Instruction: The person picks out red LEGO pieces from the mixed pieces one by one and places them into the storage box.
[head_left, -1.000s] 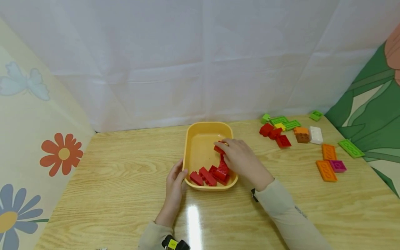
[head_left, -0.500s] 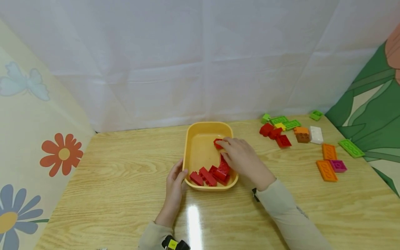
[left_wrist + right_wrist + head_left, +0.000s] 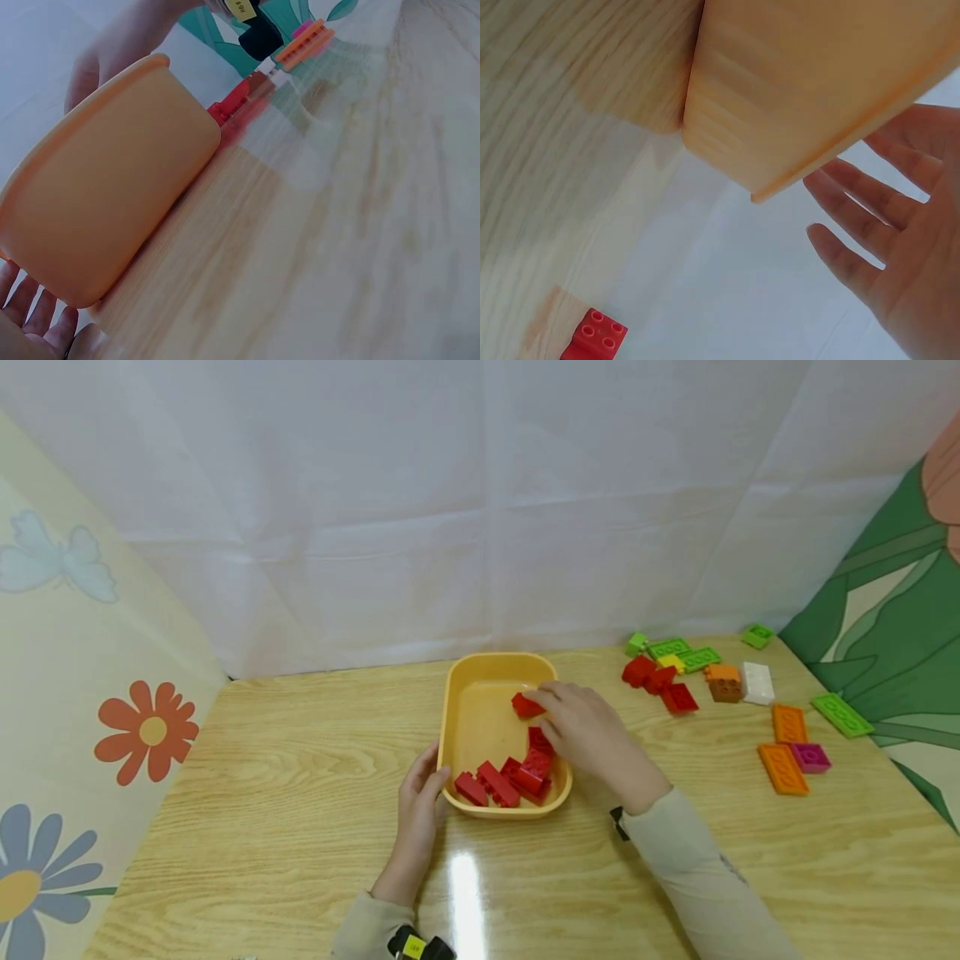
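Note:
A yellow plastic bin (image 3: 480, 693) stands on the table with several red toy bricks inside. My left hand (image 3: 422, 793) grips its left wall, thumb on the rim and fingers (image 3: 39, 307) against the outside. Over the bin's right rim reaches my right hand (image 3: 588, 731). Its fingertips are right beside a red brick (image 3: 527, 704) lying toward the back of the bin. In the right wrist view that hand's fingers (image 3: 855, 217) are spread and loosely extended past the rim. Toward the front of the bin lie a red arch-like brick (image 3: 536, 768) and narrower red bricks (image 3: 498, 783).
Several loose bricks lie on the table to the right: red ones (image 3: 678, 697), green plates (image 3: 701, 659), a brown brick (image 3: 726, 692), a white brick (image 3: 757, 683), orange plates (image 3: 783, 768) and a magenta brick (image 3: 811, 757). A white cloth (image 3: 360, 568) hangs behind the table.
The red brick in my right fingers has come down into the back of the bin and been let go. My right hand has drawn slightly rightward; the left has stayed put.

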`<state>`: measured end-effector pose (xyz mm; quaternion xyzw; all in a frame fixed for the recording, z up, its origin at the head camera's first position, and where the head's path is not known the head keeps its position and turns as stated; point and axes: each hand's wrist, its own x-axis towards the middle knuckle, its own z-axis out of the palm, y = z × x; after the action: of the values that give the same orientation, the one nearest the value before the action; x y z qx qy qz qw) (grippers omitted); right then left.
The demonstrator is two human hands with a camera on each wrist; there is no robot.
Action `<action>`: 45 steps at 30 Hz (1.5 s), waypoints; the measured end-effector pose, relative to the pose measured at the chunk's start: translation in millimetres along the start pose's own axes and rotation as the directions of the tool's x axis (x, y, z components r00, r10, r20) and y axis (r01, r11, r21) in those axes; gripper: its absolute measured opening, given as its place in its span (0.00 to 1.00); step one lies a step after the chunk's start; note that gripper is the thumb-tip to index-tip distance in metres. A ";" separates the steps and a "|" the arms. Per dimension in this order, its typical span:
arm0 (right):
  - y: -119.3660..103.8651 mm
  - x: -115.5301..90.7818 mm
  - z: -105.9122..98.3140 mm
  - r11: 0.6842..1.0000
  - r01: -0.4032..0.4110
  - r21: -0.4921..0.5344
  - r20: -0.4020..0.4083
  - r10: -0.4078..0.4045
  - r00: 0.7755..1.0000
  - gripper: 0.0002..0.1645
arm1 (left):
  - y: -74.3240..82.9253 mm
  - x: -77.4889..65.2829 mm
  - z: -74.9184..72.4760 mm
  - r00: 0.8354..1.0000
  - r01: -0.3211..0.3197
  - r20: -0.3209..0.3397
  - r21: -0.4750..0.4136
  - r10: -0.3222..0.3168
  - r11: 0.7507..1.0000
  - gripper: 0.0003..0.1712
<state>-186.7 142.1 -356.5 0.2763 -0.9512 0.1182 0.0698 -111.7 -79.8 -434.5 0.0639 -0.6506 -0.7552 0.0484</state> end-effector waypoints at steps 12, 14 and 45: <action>12.5 -0.4 -4.5 0.999 -0.032 0.002 -0.036 0.032 0.999 0.26 | -0.9 0.2 -0.8 1.000 0.003 0.006 -0.011 -0.003 1.000 0.26; 15.7 -0.7 -5.6 1.000 -0.022 -0.004 -0.052 0.022 0.998 0.25 | -0.9 0.4 -0.9 1.000 0.002 0.009 -0.013 -0.002 1.000 0.26; 64.1 -13.2 -28.3 0.980 -0.185 0.067 -0.060 0.189 0.980 0.24 | 0.1 0.6 0.2 1.000 0.007 0.003 -0.033 -0.007 0.999 0.26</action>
<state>-208.5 208.8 -343.9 0.1835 -0.9661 0.1624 0.0813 -112.3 -79.7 -434.3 0.0644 -0.6380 -0.7660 0.0458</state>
